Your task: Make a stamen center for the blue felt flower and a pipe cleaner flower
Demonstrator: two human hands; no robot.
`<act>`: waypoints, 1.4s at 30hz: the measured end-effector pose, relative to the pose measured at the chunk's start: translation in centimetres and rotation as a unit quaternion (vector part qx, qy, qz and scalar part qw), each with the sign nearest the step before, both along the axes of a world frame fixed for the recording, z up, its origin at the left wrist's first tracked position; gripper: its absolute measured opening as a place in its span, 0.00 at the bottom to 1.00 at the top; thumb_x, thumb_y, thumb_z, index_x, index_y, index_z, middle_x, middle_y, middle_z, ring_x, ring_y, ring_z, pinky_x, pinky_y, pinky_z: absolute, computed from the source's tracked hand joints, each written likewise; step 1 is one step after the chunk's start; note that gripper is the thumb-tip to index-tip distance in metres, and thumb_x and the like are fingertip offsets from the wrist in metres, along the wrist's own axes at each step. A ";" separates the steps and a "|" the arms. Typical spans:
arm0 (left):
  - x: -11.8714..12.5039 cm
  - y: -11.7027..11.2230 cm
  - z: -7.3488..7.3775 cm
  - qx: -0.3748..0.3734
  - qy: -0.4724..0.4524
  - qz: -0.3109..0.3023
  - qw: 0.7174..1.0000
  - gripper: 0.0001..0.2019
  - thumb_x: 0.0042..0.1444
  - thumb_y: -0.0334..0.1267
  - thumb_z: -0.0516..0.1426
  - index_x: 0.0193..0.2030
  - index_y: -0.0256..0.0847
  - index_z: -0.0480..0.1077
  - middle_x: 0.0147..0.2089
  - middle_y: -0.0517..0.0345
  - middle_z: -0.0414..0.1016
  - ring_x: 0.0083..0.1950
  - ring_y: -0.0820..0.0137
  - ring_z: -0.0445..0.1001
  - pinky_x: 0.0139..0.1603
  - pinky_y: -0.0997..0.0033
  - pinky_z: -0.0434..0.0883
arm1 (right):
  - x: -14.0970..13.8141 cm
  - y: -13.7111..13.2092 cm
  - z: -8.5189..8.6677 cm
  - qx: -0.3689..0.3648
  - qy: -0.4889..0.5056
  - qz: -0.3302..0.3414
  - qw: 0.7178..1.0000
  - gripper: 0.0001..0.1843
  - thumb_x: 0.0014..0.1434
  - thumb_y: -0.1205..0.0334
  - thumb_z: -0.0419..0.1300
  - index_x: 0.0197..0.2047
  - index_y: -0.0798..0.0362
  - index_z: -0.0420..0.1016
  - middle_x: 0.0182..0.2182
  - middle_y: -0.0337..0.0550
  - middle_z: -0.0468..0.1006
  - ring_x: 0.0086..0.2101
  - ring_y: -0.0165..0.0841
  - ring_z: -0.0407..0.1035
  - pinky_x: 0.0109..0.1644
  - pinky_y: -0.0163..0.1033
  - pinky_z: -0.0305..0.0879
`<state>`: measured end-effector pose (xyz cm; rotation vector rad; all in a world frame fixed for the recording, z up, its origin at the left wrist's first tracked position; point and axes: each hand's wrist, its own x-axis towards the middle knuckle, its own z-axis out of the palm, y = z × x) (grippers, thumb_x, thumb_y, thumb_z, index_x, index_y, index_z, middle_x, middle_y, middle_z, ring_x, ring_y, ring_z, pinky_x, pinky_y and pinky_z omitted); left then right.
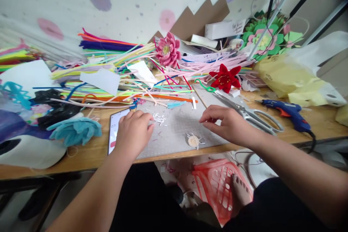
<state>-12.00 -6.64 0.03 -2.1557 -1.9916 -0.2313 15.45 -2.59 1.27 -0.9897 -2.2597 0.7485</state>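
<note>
My left hand [133, 132] rests curled on the left part of a grey cutting mat [176, 132], partly over a phone [115, 130], its fingertips beside a small tuft of white fibres [159, 118]. My right hand [227, 125] lies on the mat's right side with fingers bent and pinched together near the surface; what they hold, if anything, is too small to see. A small cream coiled disc [194, 140] with white strands sits on the mat between the hands.
A heap of coloured pipe cleaners [114, 65] fills the back of the wooden table [89, 152]. A pink flower [168, 51], a red flower [225, 78], scissors [248, 114], a blue glue gun [289, 113], a teal flower [74, 130]. A red basket [217, 185] below.
</note>
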 end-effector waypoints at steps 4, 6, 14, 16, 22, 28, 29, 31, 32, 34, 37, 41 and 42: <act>0.2 1.0 0.0 -0.043 -0.009 0.005 0.999 0.06 0.50 0.35 0.54 0.28 0.44 0.73 0.36 0.52 0.73 0.43 0.56 0.68 0.41 0.58 0.60 | 0.5 -0.3 0.3 0.010 -0.005 0.011 1.000 0.07 0.54 0.68 0.56 0.34 0.56 0.76 0.31 0.46 0.74 0.30 0.31 0.69 0.36 0.38 0.67; 0.1 1.2 0.3 -0.052 -0.026 0.002 0.998 0.08 0.50 0.33 0.53 0.24 0.43 0.70 0.35 0.53 0.73 0.42 0.58 0.68 0.40 0.60 0.59 | 0.8 -0.3 0.1 0.007 0.001 0.002 1.000 0.07 0.54 0.68 0.56 0.33 0.55 0.75 0.31 0.45 0.74 0.29 0.31 0.69 0.35 0.38 0.67; 0.6 0.9 3.6 -0.139 -0.203 -0.047 0.968 0.07 0.52 0.40 0.52 0.31 0.43 0.69 0.28 0.64 0.74 0.28 0.70 0.70 0.27 0.73 0.61 | -2.3 -0.2 0.7 0.002 0.081 0.032 0.996 0.10 0.56 0.70 0.55 0.38 0.52 0.76 0.39 0.45 0.78 0.39 0.32 0.72 0.43 0.37 0.68; 1.4 0.9 4.0 -0.129 -0.224 -0.057 0.964 0.06 0.51 0.40 0.53 0.30 0.43 0.69 0.27 0.63 0.74 0.28 0.71 0.69 0.27 0.73 0.61 | -3.9 -0.1 0.6 -0.023 0.095 0.049 0.994 0.12 0.56 0.71 0.55 0.42 0.53 0.75 0.43 0.45 0.78 0.42 0.32 0.72 0.46 0.39 0.68; 4.2 0.3 3.7 -0.105 -0.312 -0.067 0.942 0.06 0.51 0.39 0.55 0.29 0.40 0.71 0.26 0.63 0.73 0.27 0.72 0.69 0.27 0.74 0.62 | -6.4 1.1 -0.9 -0.134 0.127 0.063 0.981 0.12 0.51 0.69 0.62 0.41 0.57 0.73 0.35 0.43 0.78 0.33 0.29 0.71 0.38 0.36 0.68; 5.7 -1.2 1.6 -0.078 -0.359 -0.027 0.930 0.05 0.50 0.39 0.57 0.32 0.43 0.74 0.29 0.63 0.76 0.31 0.71 0.72 0.31 0.73 0.65 | -4.2 1.8 -0.5 -0.171 0.125 0.064 0.975 0.01 0.48 0.71 0.61 0.27 0.58 0.73 0.21 0.34 0.70 0.23 0.23 0.64 0.29 0.30 0.60; 5.9 -1.5 1.2 -0.076 -0.362 -0.030 0.929 0.05 0.50 0.39 0.57 0.33 0.44 0.74 0.30 0.64 0.76 0.31 0.71 0.72 0.31 0.73 0.65 | -3.7 1.8 -0.4 -0.171 0.107 0.064 0.977 0.01 0.48 0.71 0.61 0.28 0.58 0.73 0.21 0.34 0.71 0.24 0.23 0.64 0.29 0.30 0.60; 6.3 -2.1 0.3 -0.084 -0.365 -0.050 0.926 0.04 0.51 0.37 0.57 0.32 0.44 0.73 0.30 0.64 0.76 0.31 0.72 0.72 0.31 0.73 0.66 | -2.9 1.6 -0.2 -0.160 0.051 0.068 0.983 0.02 0.48 0.71 0.61 0.29 0.57 0.74 0.22 0.34 0.73 0.24 0.24 0.64 0.30 0.30 0.60; 6.5 -2.4 -0.2 -0.089 -0.364 -0.062 0.925 0.04 0.52 0.36 0.57 0.32 0.44 0.73 0.30 0.64 0.76 0.31 0.72 0.72 0.31 0.73 0.66 | -2.6 1.5 -0.2 -0.148 0.019 0.073 0.986 0.03 0.48 0.71 0.61 0.29 0.57 0.75 0.22 0.35 0.73 0.24 0.24 0.65 0.30 0.30 0.61; 7.0 -3.0 -1.0 -0.085 -0.343 -0.086 0.931 0.04 0.53 0.34 0.56 0.32 0.43 0.72 0.30 0.63 0.75 0.32 0.71 0.72 0.33 0.71 0.66 | -2.2 1.2 -0.3 -0.113 -0.035 0.089 0.989 0.05 0.49 0.73 0.60 0.29 0.56 0.75 0.24 0.36 0.75 0.25 0.25 0.66 0.32 0.30 0.61; 7.8 -3.5 -2.3 -0.026 -0.285 -0.132 0.949 0.05 0.54 0.31 0.54 0.30 0.42 0.70 0.30 0.60 0.74 0.34 0.69 0.70 0.35 0.68 0.66 | -1.7 1.0 -0.7 -0.087 -0.073 0.106 0.988 0.07 0.49 0.75 0.59 0.29 0.55 0.75 0.27 0.37 0.75 0.29 0.26 0.68 0.34 0.31 0.62; 8.3 -3.7 -3.3 0.037 -0.234 -0.190 0.953 0.07 0.57 0.30 0.52 0.30 0.40 0.69 0.29 0.58 0.72 0.34 0.67 0.68 0.36 0.66 0.66 | -1.3 0.8 -1.3 -0.116 -0.068 0.093 0.986 0.10 0.50 0.76 0.56 0.30 0.54 0.75 0.29 0.37 0.76 0.30 0.27 0.69 0.37 0.31 0.63; 8.3 -3.7 -3.4 0.046 -0.230 -0.195 0.952 0.07 0.57 0.29 0.52 0.31 0.40 0.69 0.29 0.57 0.72 0.34 0.67 0.68 0.36 0.66 0.66 | -1.2 0.8 -1.5 -0.127 -0.063 0.086 0.986 0.10 0.50 0.76 0.55 0.30 0.55 0.74 0.28 0.37 0.75 0.30 0.26 0.68 0.36 0.31 0.63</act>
